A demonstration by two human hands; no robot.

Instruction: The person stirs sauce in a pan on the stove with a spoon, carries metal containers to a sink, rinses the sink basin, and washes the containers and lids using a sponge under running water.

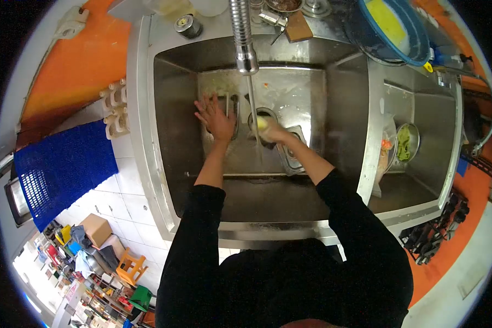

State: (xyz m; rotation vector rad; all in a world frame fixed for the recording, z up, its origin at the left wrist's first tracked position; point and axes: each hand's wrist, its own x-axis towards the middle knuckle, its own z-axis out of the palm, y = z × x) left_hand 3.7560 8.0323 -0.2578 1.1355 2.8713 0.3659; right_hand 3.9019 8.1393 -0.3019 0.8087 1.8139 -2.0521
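Inside the large steel sink point(344, 136), my left hand point(216, 117) lies with fingers spread on a dark metal piece. My right hand point(273, 133) is closed round a yellow sponge point(263, 122), over a round dark opening or container in the sink's middle. A stream of water point(251, 95) runs down from the flexible spout point(246, 60) beside the sponge. Just right of my right hand, a rectangular metal lid point(294, 148) lies on the sink's bottom, partly hidden by my forearm.
On the back ledge are a small metal canister point(188, 25) and a brown block point(299, 27). A blue basin point(418, 44) stands at the back right. The smaller sink holds a metal bowl point(414, 141) with green pieces. A blue mat point(71, 169) hangs at left.
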